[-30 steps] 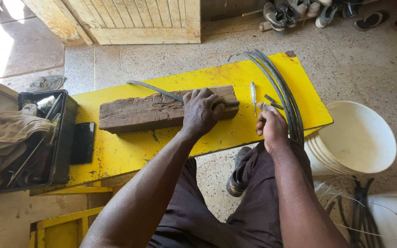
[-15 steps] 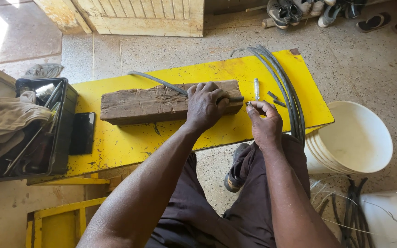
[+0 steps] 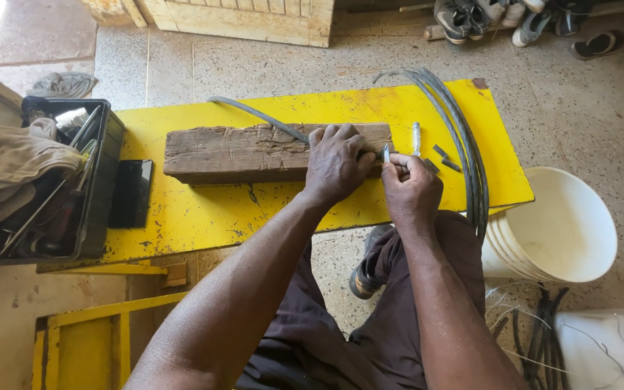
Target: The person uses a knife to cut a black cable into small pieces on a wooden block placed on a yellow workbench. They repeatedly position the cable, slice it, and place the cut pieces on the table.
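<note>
A weathered wooden block (image 3: 247, 153) lies on a yellow bench top (image 3: 204, 217). My left hand (image 3: 336, 160) presses down on the block's right end, over a grey cable (image 3: 254, 115) that runs across the block. My right hand (image 3: 411, 186) sits just right of it, pinching a small metal blade-like tool (image 3: 386, 153) at the block's end. A second small tool with a pale handle (image 3: 417, 137) lies on the bench beside it, with short cut cable bits (image 3: 445, 157) nearby.
A bundle of long grey cables (image 3: 464, 144) curves over the bench's right side. A black crate of tools with a cloth (image 3: 45, 180) stands left, a dark flat phone-like slab (image 3: 131, 193) next to it. White stacked buckets (image 3: 565, 231) sit right; shoes (image 3: 471, 18) at the back.
My right hand has moved left from the bench's edge to the block's end and now touches my left hand. The left hand stays on the block. The view has shifted slightly.
</note>
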